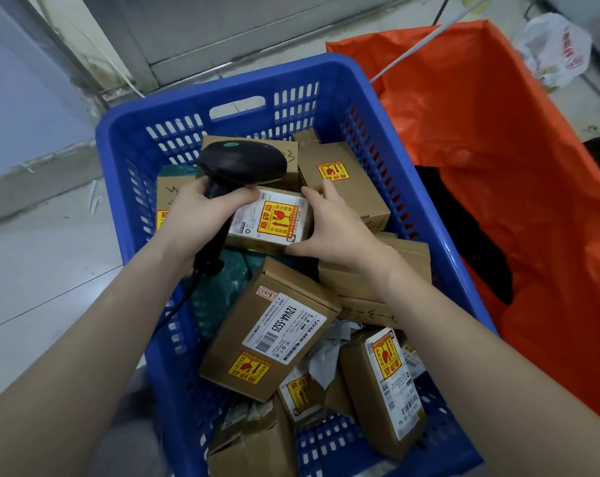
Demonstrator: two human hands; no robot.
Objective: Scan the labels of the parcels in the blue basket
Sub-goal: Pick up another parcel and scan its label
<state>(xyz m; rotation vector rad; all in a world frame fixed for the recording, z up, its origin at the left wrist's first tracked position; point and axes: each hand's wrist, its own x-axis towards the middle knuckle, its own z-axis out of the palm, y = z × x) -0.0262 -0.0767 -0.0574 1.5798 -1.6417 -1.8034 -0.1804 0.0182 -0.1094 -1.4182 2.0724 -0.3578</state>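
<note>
A blue plastic basket holds several brown cardboard parcels with white labels and yellow-red fragile stickers. My left hand grips a black handheld scanner, its head pointing right over the pile. My right hand holds a small parcel by its right side, its label and sticker facing up, just under the scanner head. Below the hands, a larger parcel lies with its barcode label up. A green soft bag lies beneath the boxes on the left.
An orange plastic sack stands open right of the basket, with dark items inside. A white plastic bag lies on the floor at the back right. The scanner's black cable hangs down inside the basket's left wall. Grey tiled floor is on the left.
</note>
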